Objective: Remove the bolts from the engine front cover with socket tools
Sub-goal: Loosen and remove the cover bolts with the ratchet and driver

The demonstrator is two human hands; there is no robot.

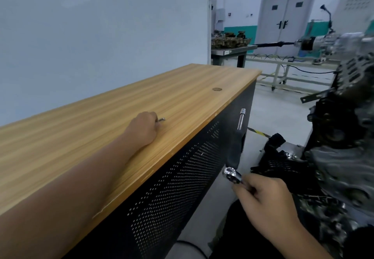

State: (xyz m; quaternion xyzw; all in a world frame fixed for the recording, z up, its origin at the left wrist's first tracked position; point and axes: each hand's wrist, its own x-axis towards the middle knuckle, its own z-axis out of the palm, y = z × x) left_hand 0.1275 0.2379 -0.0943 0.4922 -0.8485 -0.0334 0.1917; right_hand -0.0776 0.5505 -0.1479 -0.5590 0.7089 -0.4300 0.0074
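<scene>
One bolt (162, 119) sits at the fingertips of the left hand (144, 129), pinched on the wooden bench (81, 129) well back from its edge. The right hand (265, 200) grips a ratchet (232, 174) by its head, its extension and socket (241, 118) pointing up beside the bench's perforated panel. The engine (344, 157) stands to the right, blurred. Released carelessly, the bolt may roll off the smooth top; gripped so near its head, the ratchet could swing against the panel or shed its socket.

Pale wall (81, 35), grey double door (287, 15), wooden-topped cabinet (141, 104) with perforated dark front, light grey floor (279, 108)
</scene>
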